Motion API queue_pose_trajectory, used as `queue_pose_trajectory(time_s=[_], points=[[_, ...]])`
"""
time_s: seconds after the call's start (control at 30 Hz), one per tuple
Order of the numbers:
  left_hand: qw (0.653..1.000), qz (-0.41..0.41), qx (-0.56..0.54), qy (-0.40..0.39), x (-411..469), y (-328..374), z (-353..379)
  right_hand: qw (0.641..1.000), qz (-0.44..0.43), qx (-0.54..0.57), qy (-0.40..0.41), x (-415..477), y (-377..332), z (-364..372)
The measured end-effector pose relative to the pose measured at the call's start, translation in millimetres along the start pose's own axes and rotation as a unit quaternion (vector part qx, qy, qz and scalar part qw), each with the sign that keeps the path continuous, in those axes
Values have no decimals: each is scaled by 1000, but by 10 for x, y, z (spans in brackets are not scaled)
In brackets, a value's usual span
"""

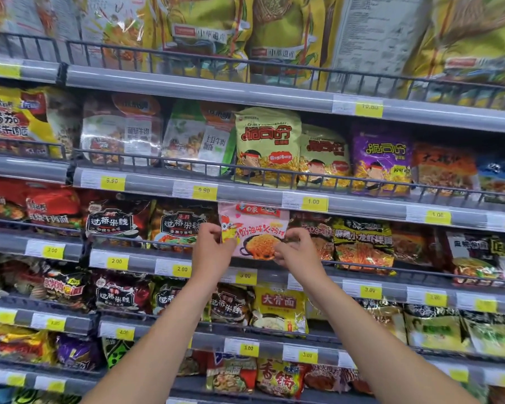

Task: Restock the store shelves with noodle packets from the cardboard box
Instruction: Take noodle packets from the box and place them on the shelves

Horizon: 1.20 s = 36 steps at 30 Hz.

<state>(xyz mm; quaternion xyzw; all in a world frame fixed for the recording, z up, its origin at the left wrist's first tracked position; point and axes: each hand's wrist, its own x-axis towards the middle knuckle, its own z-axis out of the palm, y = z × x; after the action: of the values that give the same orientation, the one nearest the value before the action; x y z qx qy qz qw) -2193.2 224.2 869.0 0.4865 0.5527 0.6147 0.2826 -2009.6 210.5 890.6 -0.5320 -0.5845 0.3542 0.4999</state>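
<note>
A pink noodle packet with a pan of orange noodles printed on it stands upright at the front of the third shelf, over the wire rail. My left hand grips its left edge and my right hand grips its lower right corner. Both forearms reach up from the bottom of the view. The cardboard box is out of sight.
Dark red and black noodle packets stand left of the pink one, and a black and yellow packet to its right. Shelves above and below are packed with bags behind wire rails. Yellow price tags line the shelf edges.
</note>
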Motion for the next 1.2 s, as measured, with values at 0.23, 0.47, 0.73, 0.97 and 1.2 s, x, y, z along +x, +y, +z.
queue_pose_trajectory(time_s=[0.23, 0.47, 0.73, 0.97, 1.2], points=[[992, 71, 96, 44, 139, -10, 94, 1000, 11, -4, -9, 178, -69, 101], [931, 113, 347, 15, 86, -115, 102, 990, -37, -133, -19, 271, 47, 184], [882, 138, 449, -24, -41, -135, 150, 889, -122, -440, 20, 254, 321, 170], [878, 142, 456, -31, -212, -359, 193, 879, -152, -452, 18, 182, 484, 85], [874, 265, 406, -16, -598, -685, 389, 886, -310, -336, 78, -175, 837, -154]])
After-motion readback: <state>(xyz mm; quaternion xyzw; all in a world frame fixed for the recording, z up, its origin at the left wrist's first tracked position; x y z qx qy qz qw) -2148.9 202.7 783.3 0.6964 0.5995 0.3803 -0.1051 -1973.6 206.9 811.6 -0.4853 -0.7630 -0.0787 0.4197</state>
